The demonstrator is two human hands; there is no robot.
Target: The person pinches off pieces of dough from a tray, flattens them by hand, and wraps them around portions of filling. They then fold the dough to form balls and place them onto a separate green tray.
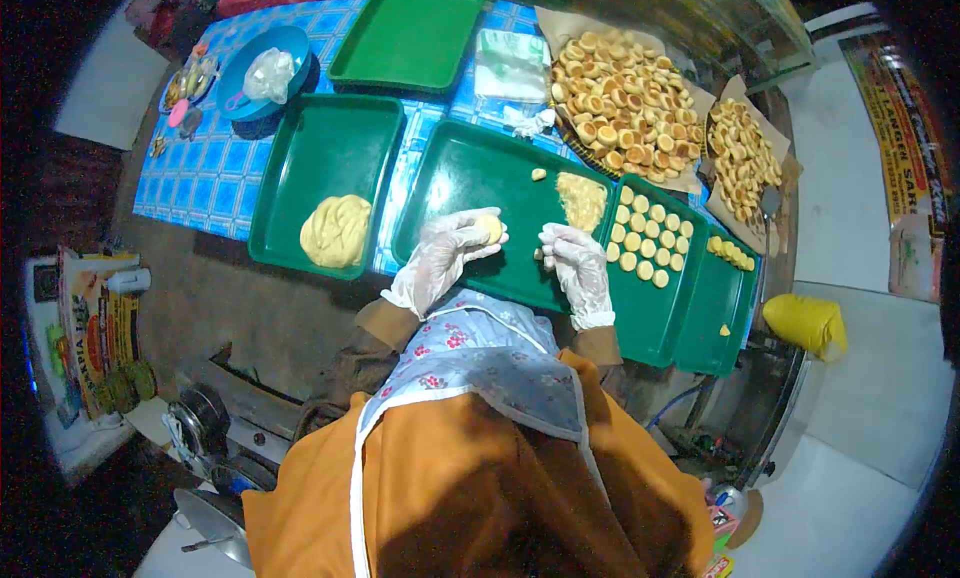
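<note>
My left hand (440, 262), in a clear plastic glove, holds a flat round piece of pale dough (489, 227) at its fingertips, above the middle green tray (455, 168). To its right my right hand (577, 266), gloved too, has its fingers curled together. Something small seems to be at those fingertips, too small to make out. Just beyond the right hand lies a crumbly pale yellow mound (580, 201), with a small dough bit (538, 174) beside it. A large ball of dough (336, 231) rests in the left green tray (325, 128).
Rows of round dough pieces (648, 235) fill part of a right-hand tray (645, 328); another tray (705, 318) holds more. Behind are piles of baked round pastries (625, 103), a blue basin (250, 58) with a plastic bag, a green tray (410, 33) and a tissue pack (512, 63).
</note>
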